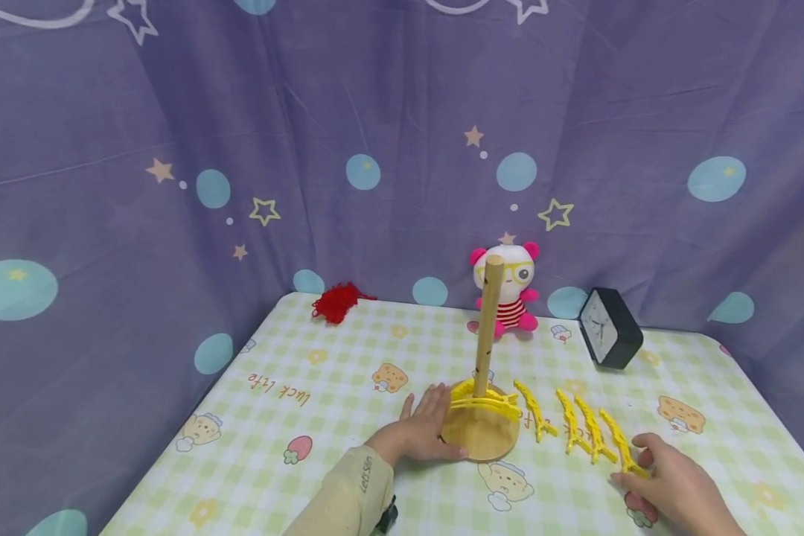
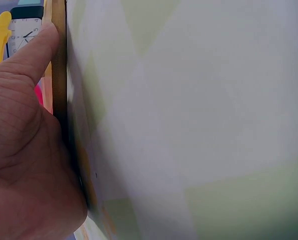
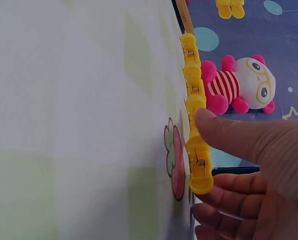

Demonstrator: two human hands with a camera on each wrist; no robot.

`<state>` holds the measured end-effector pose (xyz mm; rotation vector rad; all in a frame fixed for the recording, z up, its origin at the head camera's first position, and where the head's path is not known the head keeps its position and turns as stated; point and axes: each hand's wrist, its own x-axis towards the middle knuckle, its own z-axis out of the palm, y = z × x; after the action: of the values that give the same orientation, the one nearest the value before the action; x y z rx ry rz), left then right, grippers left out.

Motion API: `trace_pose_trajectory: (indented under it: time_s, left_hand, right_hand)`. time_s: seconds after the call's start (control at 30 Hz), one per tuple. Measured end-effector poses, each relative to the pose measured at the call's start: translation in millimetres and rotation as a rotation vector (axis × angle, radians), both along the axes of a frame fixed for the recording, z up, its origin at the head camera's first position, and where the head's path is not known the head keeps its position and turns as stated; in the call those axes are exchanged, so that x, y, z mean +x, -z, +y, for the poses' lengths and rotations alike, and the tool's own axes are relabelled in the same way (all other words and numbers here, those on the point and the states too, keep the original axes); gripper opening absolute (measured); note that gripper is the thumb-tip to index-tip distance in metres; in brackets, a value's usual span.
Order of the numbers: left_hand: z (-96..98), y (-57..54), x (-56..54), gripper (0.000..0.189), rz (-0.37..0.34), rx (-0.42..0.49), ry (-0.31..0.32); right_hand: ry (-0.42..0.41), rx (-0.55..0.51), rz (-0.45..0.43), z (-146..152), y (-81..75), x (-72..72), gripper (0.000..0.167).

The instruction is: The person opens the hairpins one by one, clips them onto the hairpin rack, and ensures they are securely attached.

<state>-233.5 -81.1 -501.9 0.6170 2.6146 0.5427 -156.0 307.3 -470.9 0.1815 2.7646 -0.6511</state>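
A round wooden base [image 1: 480,439] carries an upright wooden post [image 1: 487,327], with several yellow spring clips [image 1: 485,406] around the post's foot. My left hand [image 1: 423,432] lies against the base's left side, fingers straight. In the left wrist view its thumb [image 2: 36,52] extends straight along the base's edge. Right of the base, several yellow clips lie in a loose row, forked ends towards me. The rightmost clip [image 1: 619,439] has its near end between the thumb and curled fingers of my right hand [image 1: 670,476]. The right wrist view shows that clip's spring [image 3: 200,162].
Behind the post sits a panda plush [image 1: 511,313] in red stripes. A black-framed clock [image 1: 610,327] stands at the back right, and red tangled yarn [image 1: 336,303] lies at the back left. A checked cloth [image 1: 348,417] covers the table; a purple curtain [image 1: 402,97] hangs behind.
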Motion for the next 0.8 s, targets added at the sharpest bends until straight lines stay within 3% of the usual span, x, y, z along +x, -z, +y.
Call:
trace_pose_trajectory:
  time_s: [0.23, 0.3, 0.57, 0.8]
  left_hand:
    - [1.0, -4.1, 1.7, 0.114, -0.011, 0.004, -0.013]
    - [1.0, -4.3, 1.7, 0.114, -0.010, 0.003, -0.014]
    - [0.7, -2.7, 1.3, 0.114, -0.011, -0.005, -0.010]
    - [0.4, -3.4, 1.2, 0.114, -0.022, -0.011, -0.012]
  right_hand:
    - [-0.021, 0.030, 0.011, -2.0, 5.6, 2.5, 0.054]
    - [-0.028, 0.036, 0.020, -2.3, 6.6, 2.7, 0.048]
    - [-0.046, 0.055, 0.052, 1.1, 8.1, 3.0, 0.049]
    - [-0.045, 0.067, 0.133, -0.5, 1.3, 3.1, 0.051]
